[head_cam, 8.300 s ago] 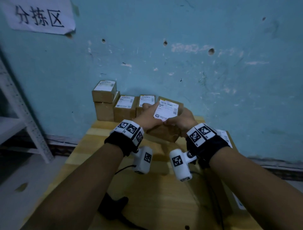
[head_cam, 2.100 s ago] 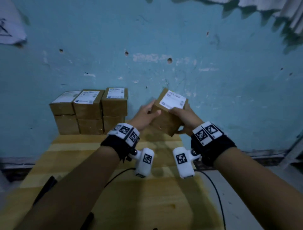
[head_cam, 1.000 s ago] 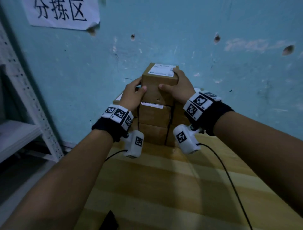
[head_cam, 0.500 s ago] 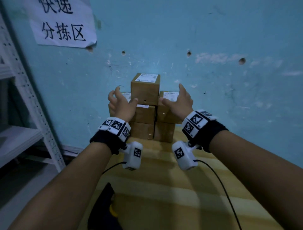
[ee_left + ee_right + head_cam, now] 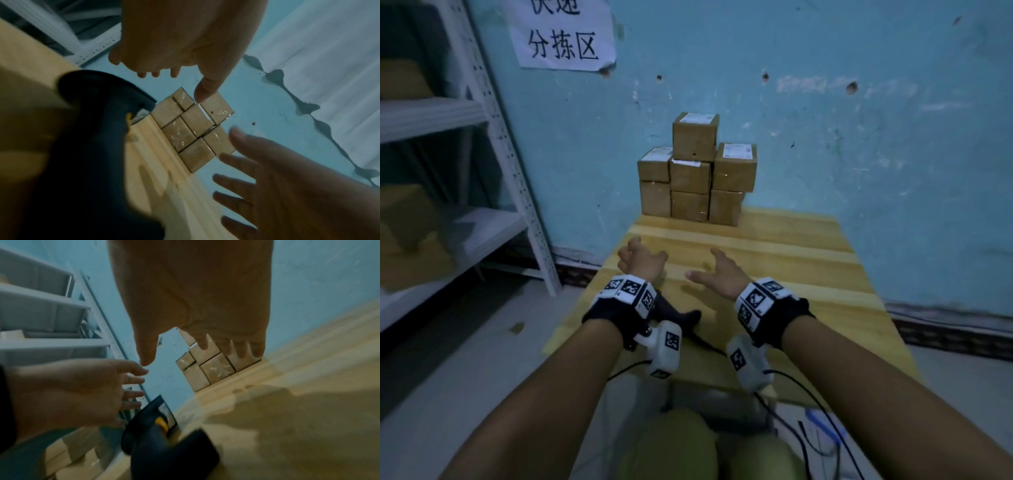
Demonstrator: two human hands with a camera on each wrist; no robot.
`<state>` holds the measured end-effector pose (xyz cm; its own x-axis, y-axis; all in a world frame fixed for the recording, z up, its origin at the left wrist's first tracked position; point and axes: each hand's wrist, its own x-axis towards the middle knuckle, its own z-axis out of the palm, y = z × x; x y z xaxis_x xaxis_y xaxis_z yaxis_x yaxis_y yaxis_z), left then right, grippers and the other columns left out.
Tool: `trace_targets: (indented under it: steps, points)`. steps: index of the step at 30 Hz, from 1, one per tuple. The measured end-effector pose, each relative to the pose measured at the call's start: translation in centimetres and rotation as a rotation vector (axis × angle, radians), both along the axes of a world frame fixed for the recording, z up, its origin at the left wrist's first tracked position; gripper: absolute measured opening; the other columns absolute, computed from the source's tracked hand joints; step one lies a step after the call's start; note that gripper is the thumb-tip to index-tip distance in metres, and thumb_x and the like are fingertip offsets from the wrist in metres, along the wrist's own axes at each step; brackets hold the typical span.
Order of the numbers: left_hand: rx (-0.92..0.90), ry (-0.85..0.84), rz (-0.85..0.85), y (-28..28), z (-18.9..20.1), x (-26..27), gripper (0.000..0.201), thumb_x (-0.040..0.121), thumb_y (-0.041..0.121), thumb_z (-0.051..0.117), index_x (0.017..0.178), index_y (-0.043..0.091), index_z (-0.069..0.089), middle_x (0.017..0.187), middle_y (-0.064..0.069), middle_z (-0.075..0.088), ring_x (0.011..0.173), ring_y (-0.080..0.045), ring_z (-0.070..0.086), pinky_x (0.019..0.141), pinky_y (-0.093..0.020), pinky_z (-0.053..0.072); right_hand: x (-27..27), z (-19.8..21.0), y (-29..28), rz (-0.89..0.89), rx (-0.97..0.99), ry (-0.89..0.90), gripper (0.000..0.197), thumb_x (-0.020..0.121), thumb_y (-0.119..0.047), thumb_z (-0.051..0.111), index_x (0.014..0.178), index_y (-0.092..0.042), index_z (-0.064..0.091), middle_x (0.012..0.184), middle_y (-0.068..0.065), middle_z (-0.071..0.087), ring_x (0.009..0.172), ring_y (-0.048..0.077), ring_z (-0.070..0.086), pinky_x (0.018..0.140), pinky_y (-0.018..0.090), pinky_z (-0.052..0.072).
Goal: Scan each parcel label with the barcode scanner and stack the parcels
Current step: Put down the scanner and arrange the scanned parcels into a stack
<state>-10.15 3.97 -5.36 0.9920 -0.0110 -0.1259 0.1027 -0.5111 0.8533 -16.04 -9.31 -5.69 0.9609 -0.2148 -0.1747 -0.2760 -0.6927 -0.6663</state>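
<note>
Several brown cardboard parcels with white labels form a stack point(image 5: 695, 178) against the blue wall at the far end of the wooden table point(image 5: 791, 274). One parcel point(image 5: 695, 137) sits alone on top. My left hand point(image 5: 642, 262) and right hand point(image 5: 717, 274) hover over the near half of the table, well short of the stack. Their fingers are spread and hold nothing. The black barcode scanner point(image 5: 678, 317) with a yellow trigger lies on the table under my left wrist. It also shows in the left wrist view point(image 5: 98, 129) and the right wrist view point(image 5: 164, 443).
A white metal shelf rack point(image 5: 493, 137) with cardboard boxes stands to the left of the table. A paper sign point(image 5: 561, 37) hangs on the wall above. Cables point(image 5: 808, 411) trail off the table's near edge past my knees point(image 5: 688, 445).
Both hands carried a parcel to the stack, set it on top and let go. They have since drawn back toward me, empty, and the stack now looks farther away.
</note>
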Motion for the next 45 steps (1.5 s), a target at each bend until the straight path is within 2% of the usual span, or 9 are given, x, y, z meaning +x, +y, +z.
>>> trace_targets:
  steps: [5,8,12,17,20,24,33,41,45]
  points:
    - [-0.046,0.070,0.051,2.7,-2.7,-3.8,0.074,0.091,0.021,0.055,0.149,0.012,0.011,0.152,-0.017,0.016,0.138,-0.037,0.022,0.110,-0.043,0.025,-1.3,-3.5,4.7,0.060,-0.128,0.122,0.079,0.085,-0.050,0.061,0.145,-0.009,0.030,0.146,0.012,0.039,0.135,0.030,0.039,0.100,0.038,0.040]
    - [-0.026,0.104,-0.035,3.1,-4.2,-5.2,0.087,0.089,0.020,0.060,0.149,0.012,-0.001,0.151,-0.019,0.017,0.136,-0.039,0.027,0.107,-0.044,0.031,-1.7,-5.0,6.1,0.105,-0.358,0.158,0.041,0.086,-0.048,0.059,0.101,-0.010,0.053,0.103,0.010,0.051,0.112,0.030,0.051,0.084,0.035,0.044]
    - [-0.087,0.125,-0.066,3.0,-5.0,-5.3,0.093,0.090,0.012,0.059,0.148,0.011,-0.014,0.149,-0.022,0.027,0.126,-0.038,0.042,0.091,-0.037,0.043,-2.6,-5.8,6.5,0.089,-0.487,0.075,0.048,0.093,-0.036,0.050,0.127,-0.002,0.042,0.129,0.016,0.039,0.120,0.032,0.039,0.098,0.035,0.036]
    - [-0.203,0.026,-0.225,0.5,-4.2,-5.5,0.099,0.090,0.004,0.057,0.146,0.019,-0.024,0.159,-0.012,0.006,0.143,-0.031,0.022,0.108,-0.040,0.033,-3.8,-4.5,5.0,-0.010,-0.387,-0.004,0.045,0.093,-0.030,0.049,0.126,-0.001,0.041,0.129,0.018,0.043,0.120,0.033,0.038,0.095,0.036,0.036]
    - [-0.177,0.010,-0.417,-3.1,-3.0,-5.3,0.098,0.093,0.009,0.055,0.144,0.021,-0.028,0.157,-0.012,0.015,0.135,-0.032,0.037,0.097,-0.035,0.040,-4.1,-2.9,2.0,-0.123,-0.405,-0.056,0.036,0.093,-0.023,0.048,0.122,-0.001,0.044,0.126,0.018,0.045,0.118,0.033,0.040,0.095,0.035,0.035]
    - [-0.118,-0.016,-0.605,-10.2,-1.9,-4.5,0.091,0.094,0.010,0.053,0.148,0.014,-0.020,0.151,-0.017,0.031,0.128,-0.033,0.045,0.097,-0.038,0.042,-4.2,-2.0,-4.3,-0.271,-0.417,-0.013,0.033,0.096,-0.024,0.045,0.121,-0.003,0.045,0.127,0.016,0.044,0.118,0.032,0.041,0.097,0.035,0.035]
    - [-0.121,0.049,-0.817,-24.2,-5.7,-2.6,0.076,0.095,0.008,0.050,0.151,0.010,-0.002,0.155,-0.014,0.022,0.139,-0.031,0.031,0.112,-0.041,0.033,-2.9,-5.3,-16.2,-0.570,-0.372,0.199,0.035,0.096,-0.017,0.040,0.126,-0.001,0.043,0.129,0.018,0.045,0.126,0.034,0.037,0.095,0.036,0.038]
    - [-0.188,0.231,-0.868,-26.3,-7.2,-1.2,0.073,0.092,-0.006,0.047,0.149,0.006,0.003,0.150,-0.023,0.030,0.137,-0.034,0.034,0.112,-0.041,0.031,-1.0,-7.5,-17.9,-0.760,-0.406,0.252,0.028,0.096,-0.021,0.043,0.121,-0.008,0.043,0.130,0.014,0.042,0.127,0.030,0.034,0.100,0.035,0.034]
    - [-0.025,0.142,-0.848,-26.3,-7.4,-1.1,0.071,0.093,0.008,0.053,0.150,0.008,0.010,0.151,-0.016,0.028,0.138,-0.031,0.032,0.111,-0.034,0.032,-0.9,-8.0,-17.6,-0.784,-0.429,0.218,0.025,0.097,-0.020,0.039,0.118,-0.009,0.042,0.129,0.014,0.042,0.124,0.029,0.035,0.101,0.035,0.031]
